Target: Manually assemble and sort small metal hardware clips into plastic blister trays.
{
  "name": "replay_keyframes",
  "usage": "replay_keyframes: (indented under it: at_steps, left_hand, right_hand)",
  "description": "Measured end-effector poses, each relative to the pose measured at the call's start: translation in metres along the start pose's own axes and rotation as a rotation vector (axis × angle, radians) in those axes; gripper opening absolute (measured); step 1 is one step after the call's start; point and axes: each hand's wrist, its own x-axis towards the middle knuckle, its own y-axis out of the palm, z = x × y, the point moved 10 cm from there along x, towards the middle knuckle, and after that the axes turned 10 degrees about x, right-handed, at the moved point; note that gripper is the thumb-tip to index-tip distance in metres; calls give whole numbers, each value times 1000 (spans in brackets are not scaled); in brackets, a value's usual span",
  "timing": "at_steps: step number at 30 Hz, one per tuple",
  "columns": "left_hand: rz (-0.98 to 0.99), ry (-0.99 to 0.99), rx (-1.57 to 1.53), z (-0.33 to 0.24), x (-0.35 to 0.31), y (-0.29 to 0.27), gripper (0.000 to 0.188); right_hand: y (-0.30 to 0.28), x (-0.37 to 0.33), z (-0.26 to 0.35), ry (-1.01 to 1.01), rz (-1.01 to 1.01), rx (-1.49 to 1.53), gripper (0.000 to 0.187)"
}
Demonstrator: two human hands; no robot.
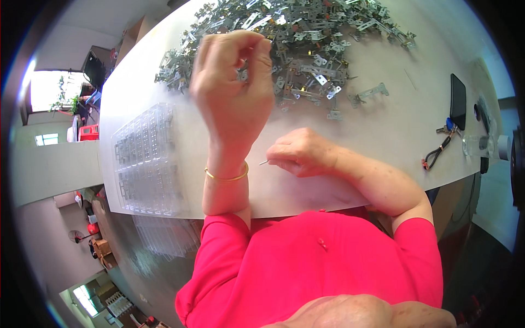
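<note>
My left hand (232,82) is raised in front of the heap of small metal brackets (306,41), its thumb and fingertips pinched together. Whatever may be between those fingertips is too small or hidden to make out. Lower and to the right, my right hand (303,153) is closed close to the tabletop. From its fingers a thin metal rod (263,162) sticks out to the left; the rest of the rod is hidden in the hand. Between the heap and my right hand, a few flat brackets lie loose, among them a longer bracket (369,95).
Clear plastic trays (147,158) with rows of compartments lie left of my left forearm. More clear trays (167,235) sit below the table edge. At the right are a black phone (458,101), keys on a cord (437,150) and a clear bottle (481,146).
</note>
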Motion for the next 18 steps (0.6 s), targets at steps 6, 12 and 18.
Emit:
replay_keyframes:
  at_steps: [6,12,18]
  left_hand:
    - [296,7,99,28,-31,70,5]
    - [565,-36,242,57,-56,104,12]
    - [565,34,180,58,-57,117,24]
  right_hand:
    - [2,-5,-3,0,2,-17,9]
    - [7,-7,-8,65,60,-69,7]
    - [5,-5,-6,41,19,-34,7]
